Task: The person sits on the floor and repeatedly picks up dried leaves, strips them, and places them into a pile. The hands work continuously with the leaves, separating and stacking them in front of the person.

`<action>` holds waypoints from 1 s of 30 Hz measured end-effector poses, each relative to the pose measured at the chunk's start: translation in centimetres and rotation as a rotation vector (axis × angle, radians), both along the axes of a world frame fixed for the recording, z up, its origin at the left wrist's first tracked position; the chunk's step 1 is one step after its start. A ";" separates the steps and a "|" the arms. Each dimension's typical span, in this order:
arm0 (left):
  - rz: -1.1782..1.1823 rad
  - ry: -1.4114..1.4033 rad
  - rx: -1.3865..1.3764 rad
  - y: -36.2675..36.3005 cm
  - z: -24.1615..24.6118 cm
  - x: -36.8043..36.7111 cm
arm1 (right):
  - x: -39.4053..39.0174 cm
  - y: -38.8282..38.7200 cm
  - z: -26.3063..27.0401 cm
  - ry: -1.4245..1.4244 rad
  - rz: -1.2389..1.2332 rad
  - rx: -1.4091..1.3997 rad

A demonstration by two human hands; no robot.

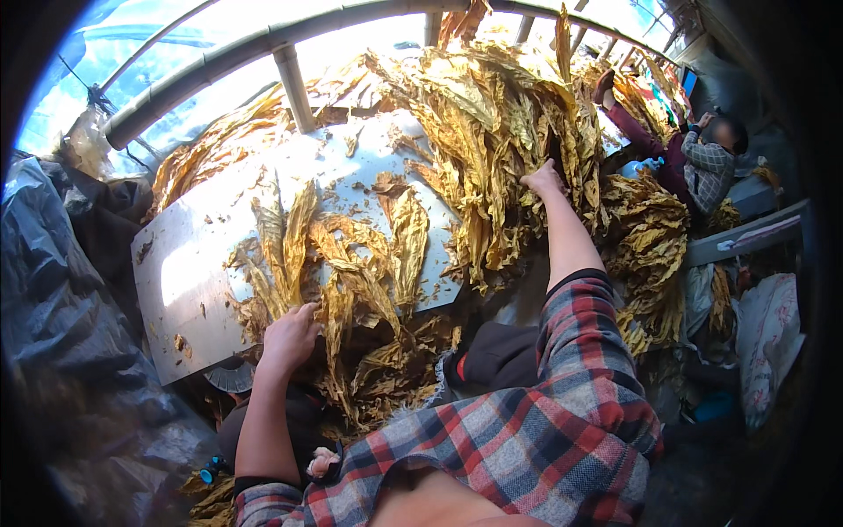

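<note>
My left hand [292,334] is at the near edge of a pale metal-looking board [191,329]. Its fingertips meet the lower ends of dried yellow-brown leaves [299,227], which look like tobacco. Whether the fingers grip them is hidden. To its right, more curled leaves [359,263] lie on the board and hang over its edge. With the arm stretched forward, my right hand [546,181] touches a tall heap of dried leaves [487,125] at the board's right side. Its fingers are partly lost among the leaves, so its hold is unclear.
A bamboo rail [217,66] with posts runs behind the board. Plastic sheeting [72,263] hangs at left. Another person [708,165] sits at far right beside a leaf pile [645,230]. A printed white sack [767,342] stands at lower right. Leaf crumbs litter the board.
</note>
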State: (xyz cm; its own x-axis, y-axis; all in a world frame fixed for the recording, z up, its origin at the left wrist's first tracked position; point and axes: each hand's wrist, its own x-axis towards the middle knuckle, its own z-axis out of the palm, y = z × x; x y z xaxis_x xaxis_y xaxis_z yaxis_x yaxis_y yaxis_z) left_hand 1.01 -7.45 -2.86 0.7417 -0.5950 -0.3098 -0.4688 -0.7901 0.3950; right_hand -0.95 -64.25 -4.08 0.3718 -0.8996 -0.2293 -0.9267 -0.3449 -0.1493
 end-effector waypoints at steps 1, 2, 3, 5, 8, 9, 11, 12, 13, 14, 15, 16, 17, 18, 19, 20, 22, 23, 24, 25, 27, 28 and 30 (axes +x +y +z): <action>0.003 -0.005 0.002 0.2 -0.1 -0.1 | 0.2 0.5 0.5 -0.032 0.006 0.018; 0.005 -0.010 0.004 0.4 -0.2 -0.2 | 0.3 0.8 0.9 -0.058 0.023 0.032; 0.003 -0.014 0.004 0.4 0.0 -0.2 | 0.4 0.9 1.3 -0.082 0.036 0.044; -0.002 -0.012 0.013 0.1 0.5 -0.2 | 0.4 1.3 2.1 -0.137 0.061 0.054; -0.011 -0.005 0.010 0.2 0.7 -0.3 | 0.6 4.0 3.5 -0.229 0.122 0.058; -0.018 -0.003 0.005 0.2 0.5 -0.3 | 0.6 4.8 3.5 -0.272 0.116 0.074; -0.023 -0.006 -0.008 -0.1 0.3 0.0 | 0.5 6.5 3.7 -0.335 0.147 0.118; -0.021 -0.024 -0.012 0.0 0.4 -0.1 | 0.7 8.4 4.1 -0.362 0.140 0.112; -0.020 -0.041 -0.018 -0.1 0.6 -0.3 | 0.5 10.3 3.9 -0.431 0.179 0.082; -0.009 -0.039 -0.014 -0.2 0.9 -0.3 | 0.2 12.2 3.6 -0.440 0.191 0.052; -0.018 -0.043 -0.026 -0.3 0.8 -0.3 | -0.5 14.9 3.8 -0.450 0.200 0.020; -0.009 -0.044 -0.052 -0.3 0.7 -0.3 | -1.2 17.4 3.4 -0.470 0.226 0.030; 0.002 -0.046 -0.078 -0.3 0.6 -0.3 | -1.9 20.0 2.8 -0.490 0.254 0.040; 0.002 -0.056 -0.081 -0.2 0.7 -0.3 | -2.4 22.4 1.8 -0.469 0.273 0.033; -0.007 -0.064 -0.087 -0.3 0.7 -0.4 | -3.1 24.5 0.3 -0.445 0.283 0.022; -0.009 -0.069 -0.087 -0.2 0.7 -0.5 | -3.7 26.6 -1.8 -0.433 0.316 0.025; -0.014 -0.100 -0.094 0.5 0.6 -0.8 | -4.6 31.1 -4.5 -0.359 0.403 0.051; -0.010 -0.115 -0.095 1.0 0.6 -0.9 | -5.1 33.2 -5.3 -0.301 0.462 0.072; 0.005 -0.096 -0.087 1.5 0.6 -1.0 | -5.8 34.8 -6.3 -0.256 0.555 0.085; 0.001 -0.074 -0.054 1.6 1.3 -1.0 | -6.5 36.1 -7.2 -0.218 0.643 0.094; 0.003 -0.023 -0.014 2.2 1.5 -1.0 | -7.6 38.6 -9.7 -0.080 0.740 0.086; 0.008 -0.046 -0.011 2.6 1.0 -0.9 | -7.7 39.3 -10.5 -0.075 0.760 0.099; 0.004 -0.022 0.062 2.9 0.8 -0.7 | -7.5 40.3 -11.6 -0.104 0.827 0.151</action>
